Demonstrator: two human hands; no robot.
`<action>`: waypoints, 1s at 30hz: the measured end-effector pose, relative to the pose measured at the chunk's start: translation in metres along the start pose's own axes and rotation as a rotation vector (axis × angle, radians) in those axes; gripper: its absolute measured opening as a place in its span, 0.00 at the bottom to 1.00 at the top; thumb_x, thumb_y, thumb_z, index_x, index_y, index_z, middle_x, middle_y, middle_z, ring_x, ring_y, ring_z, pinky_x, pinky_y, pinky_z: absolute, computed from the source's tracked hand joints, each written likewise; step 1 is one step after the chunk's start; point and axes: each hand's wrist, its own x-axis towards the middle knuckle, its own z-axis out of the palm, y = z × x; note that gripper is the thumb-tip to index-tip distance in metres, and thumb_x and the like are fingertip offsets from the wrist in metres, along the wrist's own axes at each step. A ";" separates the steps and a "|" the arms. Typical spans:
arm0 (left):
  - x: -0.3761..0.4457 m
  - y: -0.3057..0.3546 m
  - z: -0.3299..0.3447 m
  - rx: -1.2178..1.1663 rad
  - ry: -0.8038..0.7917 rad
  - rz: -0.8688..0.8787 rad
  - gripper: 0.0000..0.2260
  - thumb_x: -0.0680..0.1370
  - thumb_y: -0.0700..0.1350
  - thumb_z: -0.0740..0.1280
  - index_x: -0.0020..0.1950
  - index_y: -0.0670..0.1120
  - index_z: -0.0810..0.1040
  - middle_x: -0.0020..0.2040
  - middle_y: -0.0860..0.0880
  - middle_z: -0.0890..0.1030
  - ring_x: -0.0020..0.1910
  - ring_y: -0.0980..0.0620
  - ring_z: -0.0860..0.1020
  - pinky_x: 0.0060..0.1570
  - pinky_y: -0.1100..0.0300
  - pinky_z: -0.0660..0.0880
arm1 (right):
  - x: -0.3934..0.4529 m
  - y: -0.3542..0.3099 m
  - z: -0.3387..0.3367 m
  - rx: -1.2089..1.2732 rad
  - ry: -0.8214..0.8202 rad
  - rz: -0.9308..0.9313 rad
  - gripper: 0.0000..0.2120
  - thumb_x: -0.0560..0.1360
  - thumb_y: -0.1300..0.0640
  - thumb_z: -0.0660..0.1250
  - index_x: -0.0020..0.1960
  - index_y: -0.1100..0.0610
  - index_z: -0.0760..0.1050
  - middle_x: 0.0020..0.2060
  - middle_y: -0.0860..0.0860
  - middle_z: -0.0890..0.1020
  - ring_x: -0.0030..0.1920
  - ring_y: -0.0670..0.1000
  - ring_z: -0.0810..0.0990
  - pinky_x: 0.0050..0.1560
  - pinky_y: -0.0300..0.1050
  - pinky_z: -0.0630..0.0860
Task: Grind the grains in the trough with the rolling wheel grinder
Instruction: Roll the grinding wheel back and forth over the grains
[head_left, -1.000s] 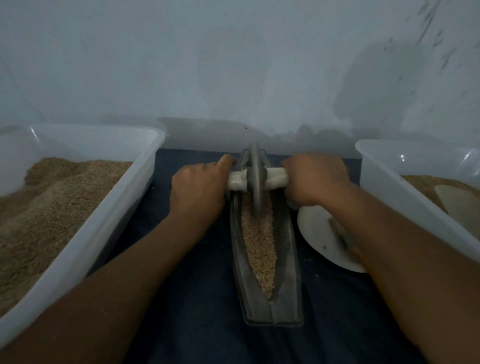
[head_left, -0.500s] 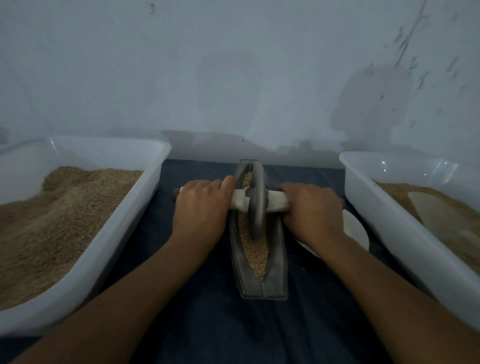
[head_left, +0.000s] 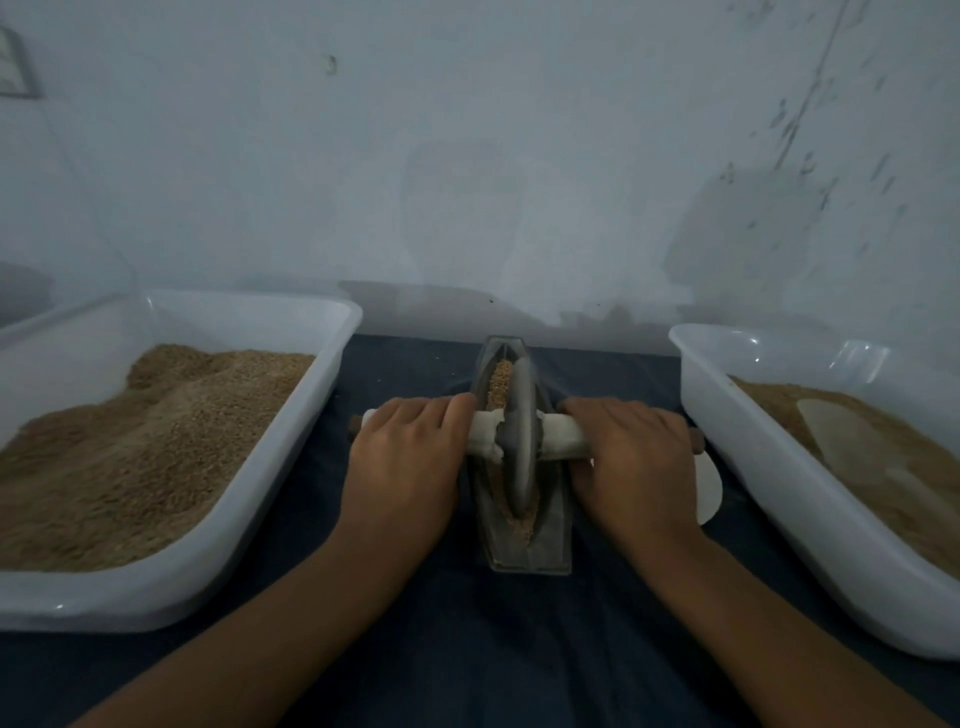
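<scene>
Dark blue cloth (head_left: 452, 639) covers the table in front of a pale, scuffed wall (head_left: 467, 156), and on it the narrow trough (head_left: 550, 540) runs straight away from the person, between two white tubs. Over the last second the wheel (head_left: 521, 441) has come back from the far end of the trough toward the near end, so that grains (head_left: 500, 382) which were hidden behind it now show beyond it, and only a short strip of them is left in front of its rim; this reads as the return half of a back-and-forth stroke, with the grinding under way and the grains still looking whole rather than powdery. Both hands have travelled with it: the left hand (head_left: 410, 457) curls over the pale axle (head_left: 563, 441) on one side of the wheel, the right hand (head_left: 636, 457) curls over it on the other, fingers wrapped down around the bar and knuckles up. The wheel is a thin, dull grey metal disc standing on edge in the groove; the axle looks wrapped in something white and frayed near the hub, with darker wood showing at its outer ends. The trough is grey metal, boat-shaped, with sloping walls and a blunt near end. The left tub (head_left: 291, 467) is smooth, glossy plastic heaped with tan, gritty grain; the right tub (head_left: 769, 493) holds similar stuff with a flat pale scoop-like piece lying on it. A white plate (head_left: 709, 491) peeks out just beyond the right hand.
</scene>
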 end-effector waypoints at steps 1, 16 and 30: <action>-0.001 -0.001 0.001 -0.001 0.013 0.002 0.14 0.69 0.45 0.70 0.53 0.48 0.79 0.45 0.50 0.83 0.43 0.48 0.81 0.47 0.53 0.75 | 0.000 0.000 0.000 0.003 0.009 -0.006 0.17 0.68 0.55 0.72 0.57 0.50 0.81 0.48 0.46 0.83 0.48 0.51 0.79 0.51 0.47 0.65; 0.045 -0.018 0.055 0.194 -0.159 -0.034 0.11 0.72 0.46 0.71 0.53 0.51 0.74 0.39 0.52 0.80 0.37 0.49 0.78 0.39 0.54 0.70 | 0.054 0.016 0.036 -0.250 -0.367 0.046 0.09 0.72 0.48 0.67 0.52 0.45 0.77 0.42 0.46 0.82 0.43 0.52 0.80 0.40 0.45 0.60; 0.073 -0.020 0.068 0.346 -0.189 -0.044 0.11 0.74 0.48 0.70 0.53 0.52 0.73 0.35 0.53 0.78 0.31 0.51 0.74 0.31 0.56 0.57 | 0.101 0.031 0.049 -0.170 -0.769 0.166 0.12 0.68 0.46 0.72 0.50 0.46 0.77 0.44 0.49 0.79 0.41 0.55 0.77 0.35 0.43 0.66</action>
